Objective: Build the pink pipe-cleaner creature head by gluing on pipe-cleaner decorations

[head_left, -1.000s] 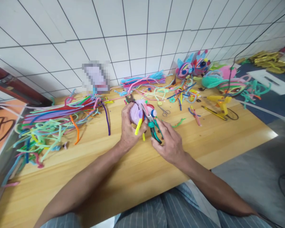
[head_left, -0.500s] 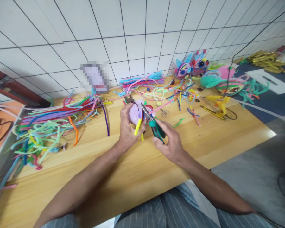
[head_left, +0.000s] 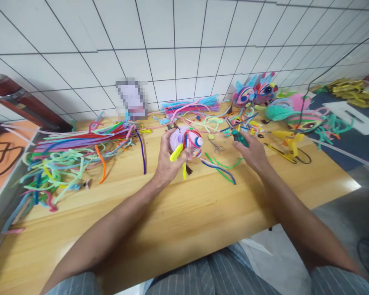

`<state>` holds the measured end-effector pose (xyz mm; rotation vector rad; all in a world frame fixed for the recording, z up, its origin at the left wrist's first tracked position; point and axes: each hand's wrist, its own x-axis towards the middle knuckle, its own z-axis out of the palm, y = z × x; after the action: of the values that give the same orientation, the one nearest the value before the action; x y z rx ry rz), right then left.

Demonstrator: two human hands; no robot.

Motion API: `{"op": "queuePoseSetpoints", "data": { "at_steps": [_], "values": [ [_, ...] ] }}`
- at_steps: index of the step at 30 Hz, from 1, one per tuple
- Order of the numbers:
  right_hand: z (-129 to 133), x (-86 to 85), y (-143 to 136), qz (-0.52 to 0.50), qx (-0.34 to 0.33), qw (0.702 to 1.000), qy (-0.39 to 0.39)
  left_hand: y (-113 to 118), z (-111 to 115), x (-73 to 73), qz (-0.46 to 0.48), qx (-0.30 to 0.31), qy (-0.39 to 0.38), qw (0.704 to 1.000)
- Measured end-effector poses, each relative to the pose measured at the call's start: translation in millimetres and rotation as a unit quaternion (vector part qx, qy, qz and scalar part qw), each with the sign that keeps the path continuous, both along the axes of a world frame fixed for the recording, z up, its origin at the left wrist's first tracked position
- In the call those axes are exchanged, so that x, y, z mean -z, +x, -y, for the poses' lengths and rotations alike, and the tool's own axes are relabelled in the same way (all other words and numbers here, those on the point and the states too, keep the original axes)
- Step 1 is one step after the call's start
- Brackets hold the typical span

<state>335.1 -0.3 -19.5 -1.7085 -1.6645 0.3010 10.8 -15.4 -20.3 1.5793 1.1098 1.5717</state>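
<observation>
My left hand [head_left: 169, 157] is wrapped round a lilac pipe-cleaner figure [head_left: 176, 140] with a red, white and blue eye-like disc on its right side. A yellow pipe-cleaner piece [head_left: 176, 152] sticks out by the thumb, and a small dark tuft shows below. Off to the right, my right hand [head_left: 252, 150] grips green-handled pliers [head_left: 240, 138], their tips pointing up and left over scattered pipe-cleaner scraps. Between the hands lie small scissors [head_left: 216, 146] and some loose green and blue pipe cleaners [head_left: 224, 170].
Bundled pipe cleaners [head_left: 89, 137] and a tangled pile spread over the left of the wooden table [head_left: 178, 217]. Finished-looking figures [head_left: 245, 95] stand at the back right. A yellow glue gun [head_left: 287, 141] with a cord lies at the right. A tiled wall rises behind.
My right hand has moved the pliers away from the figure, to the right and slightly up. The figure has turned so its eye-like disc shows. My left hand still holds it.
</observation>
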Motion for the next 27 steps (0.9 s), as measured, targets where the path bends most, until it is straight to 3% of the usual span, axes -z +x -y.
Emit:
{"op": "queuePoseSetpoints", "data": {
  "at_steps": [3,5,7,9,11,13,15,18,22,27],
  "values": [
    [-21,21.8,15,0.187,0.048,0.981,-0.004,-3,-3,-2.1,-0.008,0.008,-0.013,1.0],
    [-25,24.5,13,0.249,0.042,0.968,-0.001,-5,-4,-1.7,-0.02,0.009,-0.007,1.0],
    [-21,13.0,0,0.252,0.007,0.967,0.041,-5,-3,-0.9,-0.044,0.008,0.013,0.999],
    [-10,-10.1,-26,0.202,-0.061,0.969,0.128,-5,-1,-1.0,-0.079,0.005,0.035,0.996],
    [3,-36.8,-58,0.148,-0.138,0.955,0.217,-5,3,-2.5,-0.114,0.001,0.054,0.992],
    [15,-58.2,-91,0.127,-0.196,0.938,0.254,-5,5,-4.8,-0.139,0.0,0.067,0.988],
    [21,-69.2,-115,0.129,-0.218,0.932,0.259,-5,6,-6.8,-0.153,-0.001,0.073,0.985],
    [20,-70.2,-132,0.127,-0.222,0.931,0.261,-5,5,-7.1,-0.159,-0.006,0.083,0.984],
    [2,-66.7,-118,0.044,-0.212,0.939,0.266,-4,3,-5.7,-0.149,0.01,0.097,0.984],
    [-41,-61.2,-52,-0.15,-0.031,0.967,0.206,-7,0,-18.7,-0.081,0.064,-0.051,0.993]
  ]
}}
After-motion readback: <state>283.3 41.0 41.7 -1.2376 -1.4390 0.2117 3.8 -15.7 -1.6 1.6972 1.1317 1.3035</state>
